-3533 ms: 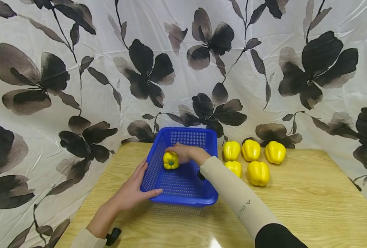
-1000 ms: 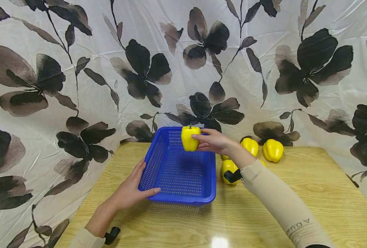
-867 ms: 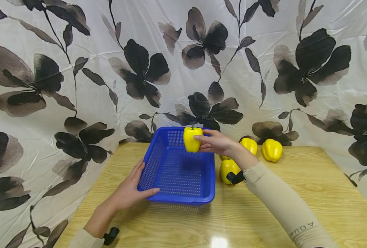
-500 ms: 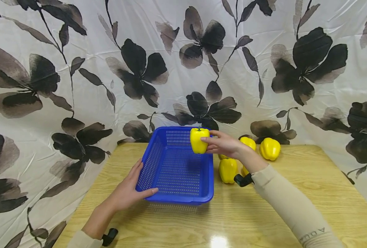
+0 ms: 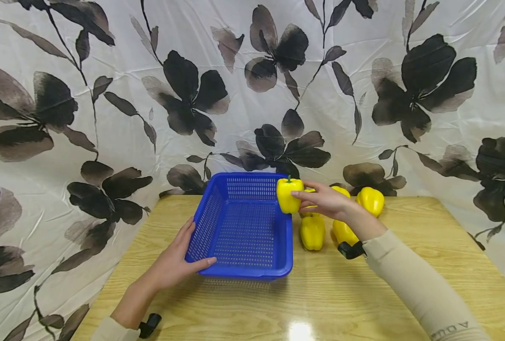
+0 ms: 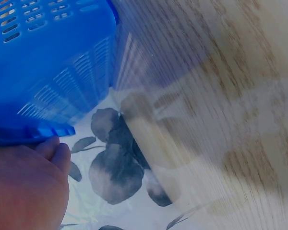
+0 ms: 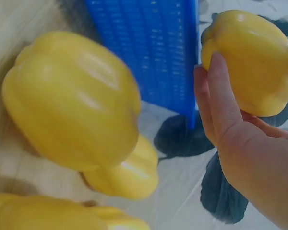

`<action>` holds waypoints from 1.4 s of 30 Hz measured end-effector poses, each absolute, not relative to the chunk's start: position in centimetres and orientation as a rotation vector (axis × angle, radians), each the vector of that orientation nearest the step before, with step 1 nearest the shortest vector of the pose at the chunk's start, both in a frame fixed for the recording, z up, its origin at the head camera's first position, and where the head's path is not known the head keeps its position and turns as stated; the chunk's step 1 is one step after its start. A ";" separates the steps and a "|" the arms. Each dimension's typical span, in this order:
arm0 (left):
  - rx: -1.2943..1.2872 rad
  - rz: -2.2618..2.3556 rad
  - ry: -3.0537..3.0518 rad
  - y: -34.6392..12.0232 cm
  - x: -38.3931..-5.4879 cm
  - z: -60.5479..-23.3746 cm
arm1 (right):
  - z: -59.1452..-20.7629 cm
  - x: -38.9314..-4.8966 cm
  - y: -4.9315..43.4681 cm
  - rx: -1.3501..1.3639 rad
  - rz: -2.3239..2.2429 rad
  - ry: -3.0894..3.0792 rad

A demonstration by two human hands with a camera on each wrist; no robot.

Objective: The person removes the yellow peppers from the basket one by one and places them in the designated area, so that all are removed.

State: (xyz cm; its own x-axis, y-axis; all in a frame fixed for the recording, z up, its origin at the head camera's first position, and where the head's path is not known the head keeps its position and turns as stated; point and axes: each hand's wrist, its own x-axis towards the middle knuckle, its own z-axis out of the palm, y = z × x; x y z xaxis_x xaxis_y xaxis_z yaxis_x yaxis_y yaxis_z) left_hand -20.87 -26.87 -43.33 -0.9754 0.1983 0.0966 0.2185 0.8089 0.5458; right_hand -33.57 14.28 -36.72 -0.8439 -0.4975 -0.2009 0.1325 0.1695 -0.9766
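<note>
My right hand (image 5: 327,201) grips a yellow bell pepper (image 5: 289,195) between thumb and fingers, its green stem pointing up. It is raised over the right rim of the blue plastic basket (image 5: 248,273). In the right wrist view the held pepper (image 7: 252,62) shows at top right, beside the basket's wall (image 7: 149,52). My left hand (image 5: 173,260) holds the basket at its near left corner, thumb over the front rim and fingers along the left side. From the left wrist the hand (image 6: 29,187) appears at the rim, most of its fingers hidden. No pepper shows inside the basket.
Several more yellow peppers stand on the wooden table (image 5: 389,284) right of the basket, among them a near one (image 5: 312,233) and a far right one (image 5: 370,201); my right hand partly covers others. A floral curtain (image 5: 244,94) hangs right behind the table.
My right hand has lifted the bell pepper out of the basket and carried it rightward to the right rim. My left hand has kept its hold on the basket. The head view has shifted slightly.
</note>
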 end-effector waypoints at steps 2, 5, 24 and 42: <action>-0.345 -0.896 -2.954 -26.8 -20.9 -43.3 | -36.9 -33.5 14.7 -0.352 -1.718 1.969; -0.350 -0.896 -2.950 -26.8 -20.9 -43.3 | -37.2 -33.5 15.2 -0.367 -1.731 1.952; -0.327 -0.905 -2.961 -26.8 -20.7 -43.1 | -36.7 -32.2 19.9 -0.349 -1.641 2.070; -0.319 -0.888 -2.970 -26.6 -20.7 -43.1 | -36.6 -30.4 26.9 -0.246 -1.587 2.165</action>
